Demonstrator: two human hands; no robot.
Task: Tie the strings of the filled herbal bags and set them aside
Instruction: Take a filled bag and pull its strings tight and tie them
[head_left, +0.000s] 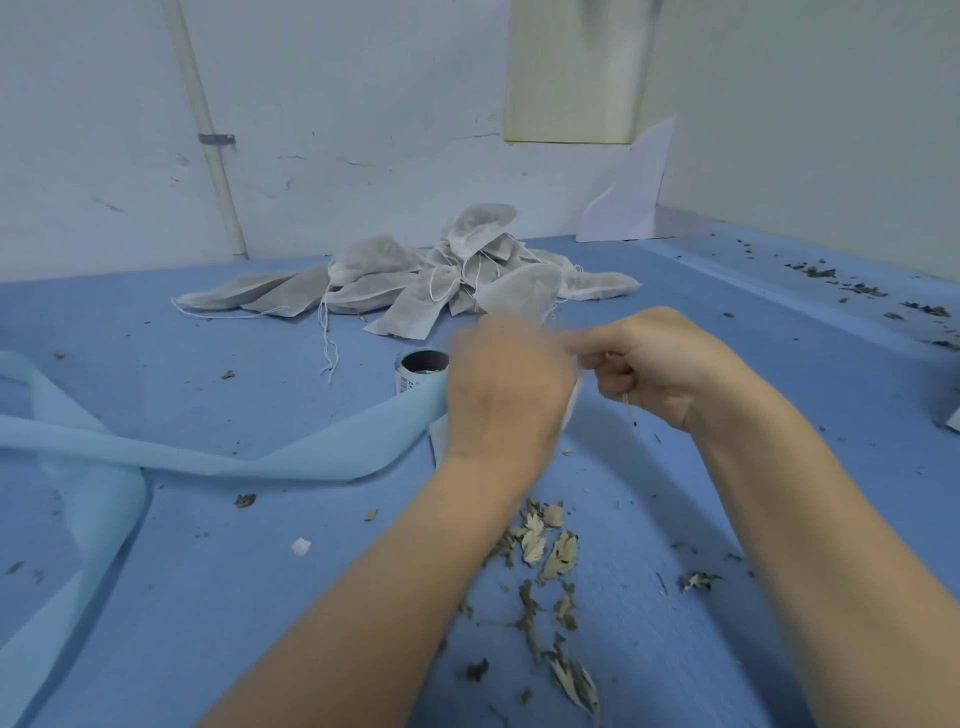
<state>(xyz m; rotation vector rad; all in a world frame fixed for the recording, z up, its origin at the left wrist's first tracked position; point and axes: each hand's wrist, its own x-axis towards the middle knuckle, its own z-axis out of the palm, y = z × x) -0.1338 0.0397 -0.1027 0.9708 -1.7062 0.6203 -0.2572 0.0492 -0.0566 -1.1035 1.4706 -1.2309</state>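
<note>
Head view: both hands meet over the blue table (675, 493), a little above its surface. The left hand (506, 384) is blurred with its back to the camera, and its fingers are hidden, so I cannot tell whether it grips anything. A white bag (571, 405) shows only as a thin edge between the two hands, mostly covered by the left one. The right hand (654, 364) has its fingers curled, pinching a thin string (627, 402) that hangs down from it.

Farther back, near the wall, lies a pile of filled bags (415, 280) with loose strings trailing — well apart from the hands. A small dark can (422, 370) stands just left of the left hand, partly behind a light blue cloth strip (208, 452). Dried leaves (545, 551) lie scattered between the forearms.
</note>
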